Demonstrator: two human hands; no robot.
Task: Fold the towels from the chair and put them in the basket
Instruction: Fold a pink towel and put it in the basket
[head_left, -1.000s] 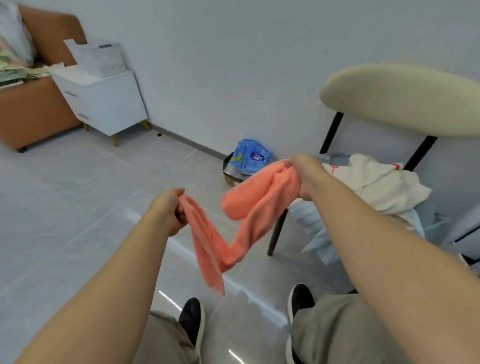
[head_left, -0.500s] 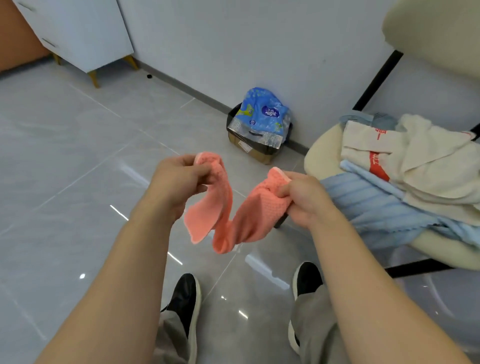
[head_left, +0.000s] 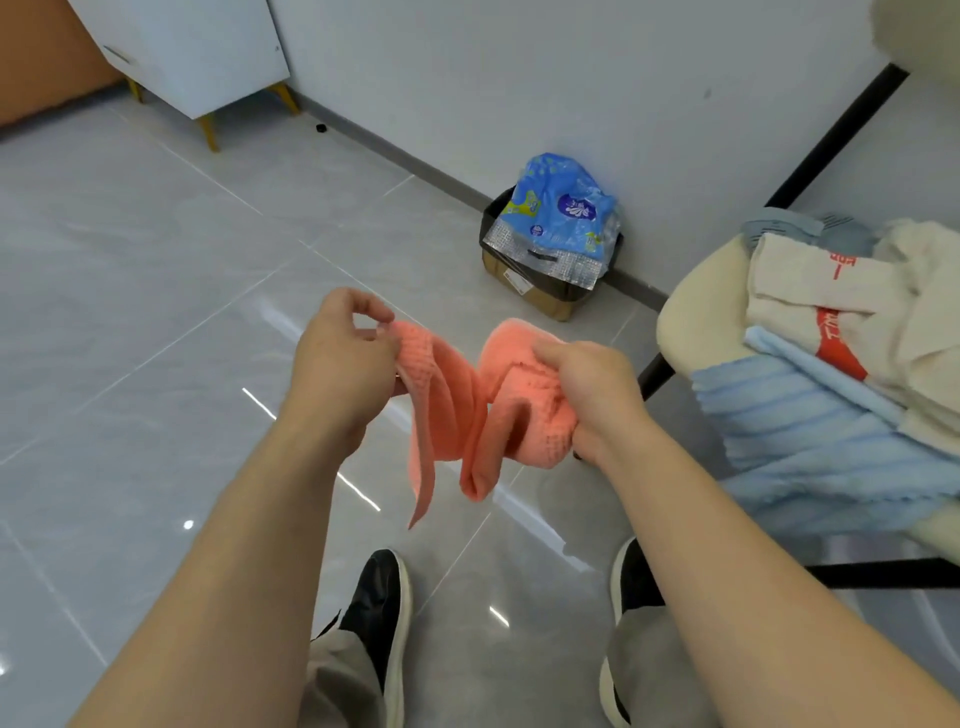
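Head view, one frame. Person standing, both forearms reaching in from the lower edge to frame centre.

Coral towel (head_left: 457, 410): held in the air at centre frame, between the two hands, above the tiled floor (head_left: 156, 312). It sags in a loose double loop, with one tail hanging toward the lower centre. Not yet flat and not folded.

Left hand (head_left: 343, 364): left of centre, back of hand to camera, wrist roughly level. Thumb and fingertips pinch the towel's top edge. Judgement: a light pinch, so the hem can be fed along to find a corner.

Right hand (head_left: 592, 395): right of centre, fingers curled round a bunched wad of the other end, thumb on top. Judgement: it takes the weight while the left hand sorts the edge.

The hands are near each other, hence the slack cloth.

Chair (head_left: 691, 312): right edge of frame, cream seat. On it are a white towel with red print (head_left: 810, 301) and a pale blue ribbed towel (head_left: 810, 431) draped over the seat front, both still to be done.

Basket: uncertain. The dark-lined box (head_left: 540, 299) at the wall, upper centre right, holds a blue packet (head_left: 561, 208); I cannot tell whether that is it.
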